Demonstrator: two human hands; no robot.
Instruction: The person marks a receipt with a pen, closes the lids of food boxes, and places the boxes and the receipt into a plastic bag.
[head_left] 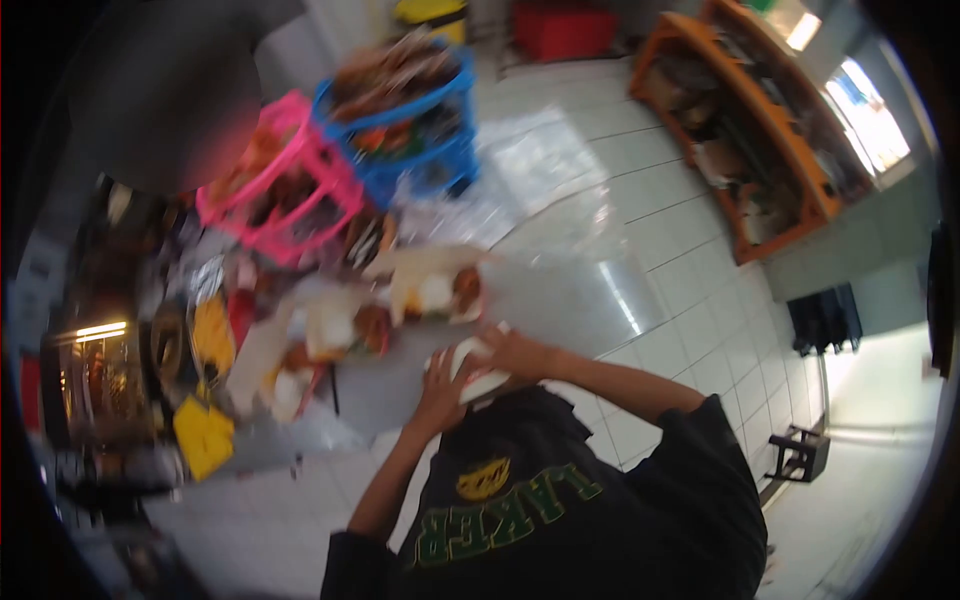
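Both hands are seen closed on a small white container [478, 372] with a flat, smooth face, just in front of the chest. The left hand [440, 392] is pressed to its near left side with the fingers wrapped up around the edge, and the right hand [517, 352] is laid over its far right corner. Motion blur keeps the container's material and contents from being told.

The container is held over the near edge of a grey, glossy tabletop [560, 290]. To the right of the hands the surface is left open as far as its edge.

Just beyond the hands, an open white food box [435, 290] is set on the table, with white rice and brown pieces in it. More open white boxes [330, 330] of similar food are crowded to its left.

Further back, a pink plastic lattice basket [285, 190] and a blue plastic lattice basket [420, 120] are stood side by side, both heaped with dark, blurred goods. A yellow, flat square item [203, 435] is seen at the left edge.

Beyond the table, white glossy floor tiles [680, 250] are spread out, bordered by an orange shelf unit [770, 130] packed with goods, and a small black stool [800, 455] stands apart.
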